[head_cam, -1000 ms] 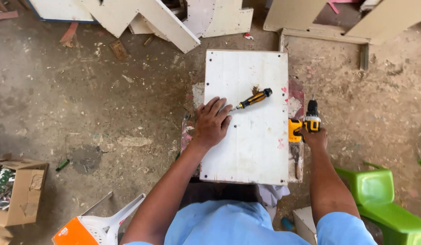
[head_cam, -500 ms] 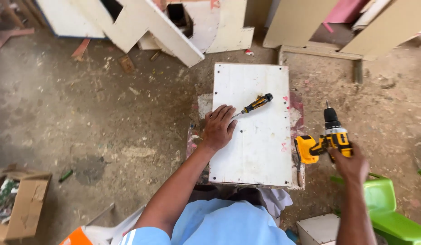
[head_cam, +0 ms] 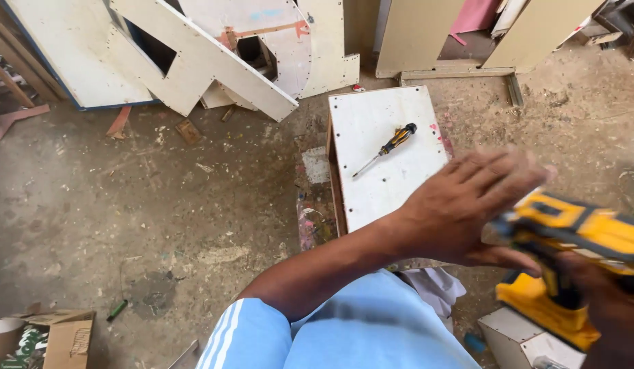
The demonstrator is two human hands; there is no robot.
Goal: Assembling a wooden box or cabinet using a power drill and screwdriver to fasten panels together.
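— The cordless drill (head_cam: pixel 576 273), yellow and black, has come up from beside the white board (head_cam: pixel 388 154) and now sits close under the camera, gripped in the right hand (head_cam: pixel 603 307).

— And the left hand (head_cam: pixel 467 208)?

— It has lifted off the board and hangs open, fingers spread, palm just touching the drill's front end.

— So the board is no longer braced?

— Seemingly not; only the screwdriver (head_cam: pixel 388 147) lies on it, well apart from both hands.
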